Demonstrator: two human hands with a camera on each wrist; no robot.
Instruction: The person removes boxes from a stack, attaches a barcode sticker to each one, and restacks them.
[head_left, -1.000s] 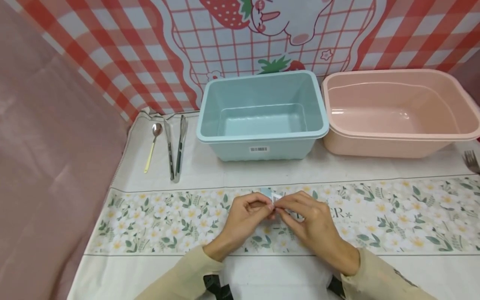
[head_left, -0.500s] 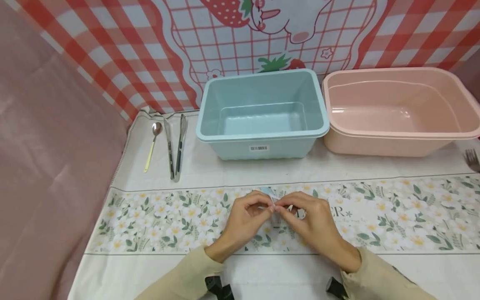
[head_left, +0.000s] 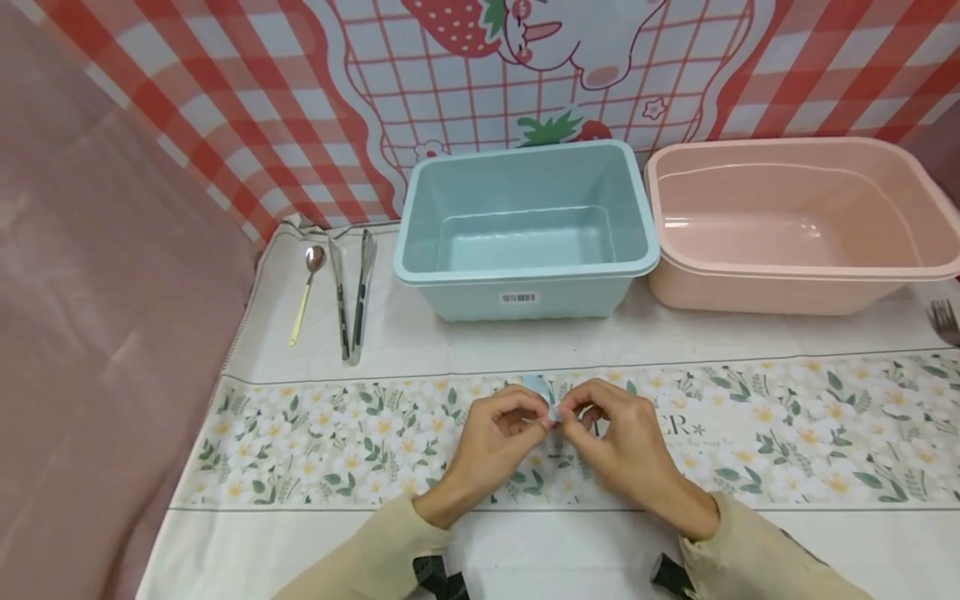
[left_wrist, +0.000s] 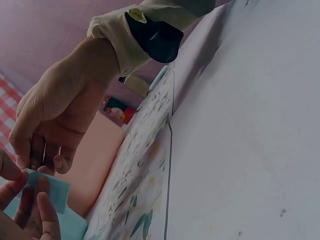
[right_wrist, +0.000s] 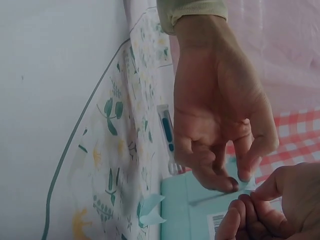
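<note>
Hands (head_left: 555,437) above floral tablecloth (head_left: 787,433)

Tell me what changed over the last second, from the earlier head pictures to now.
Little moved. The left hand and right hand still pinch the small light-blue paper strip between their fingertips above the floral tablecloth; the white flap seen a second ago is now folded out of sight. The empty light-blue plastic bin, pink plastic basin, gold-handled spoon and metal tongs stayed put.

Both hands (head_left: 558,433) have drawn closer together, fingertips now meeting on the blue slip (head_left: 542,390).
</note>
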